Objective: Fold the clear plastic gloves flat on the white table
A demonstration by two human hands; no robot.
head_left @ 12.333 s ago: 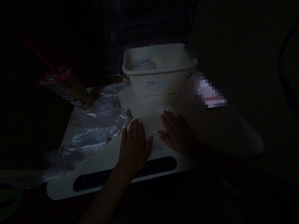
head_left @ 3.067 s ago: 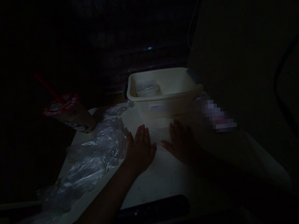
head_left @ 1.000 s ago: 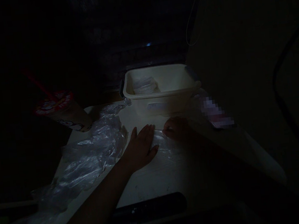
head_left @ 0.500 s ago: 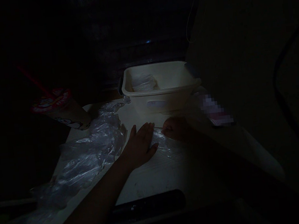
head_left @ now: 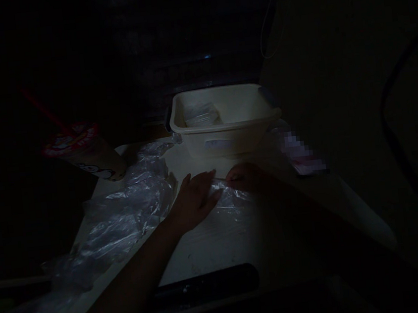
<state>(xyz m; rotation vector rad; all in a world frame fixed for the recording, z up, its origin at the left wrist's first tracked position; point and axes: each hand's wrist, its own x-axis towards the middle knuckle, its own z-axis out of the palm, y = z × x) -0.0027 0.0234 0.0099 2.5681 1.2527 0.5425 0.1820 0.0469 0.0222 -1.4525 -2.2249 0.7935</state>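
The light is very dim. My left hand (head_left: 194, 195) lies over a small piece of clear plastic film (head_left: 228, 199) on the pale tabletop (head_left: 218, 245), fingers stretched out and thumb apart from them. Just to its right, my right hand (head_left: 246, 176) is closed, its fingertips pinching the film's upper edge. Its forearm is almost lost in shadow. Beyond both hands stands a cream plastic basin (head_left: 225, 137) with dark handles. Inside the basin, at the left, is a stack of clear plastic packets (head_left: 200, 115). Crumpled clear plastic sheeting (head_left: 126, 220) spreads left of my left arm.
A lidded drink cup (head_left: 93, 158) with a red straw stands at the back left. A partly blurred-out pinkish item (head_left: 302, 154) lies on the right. Along the near edge is a long black bar (head_left: 211, 285). A dark cable (head_left: 389, 132) hangs at far right.
My left thumb has moved up closer to the fingers. More of the film shows, bunched and shiny, between and below my hands. My right hand stays nearly where it was.
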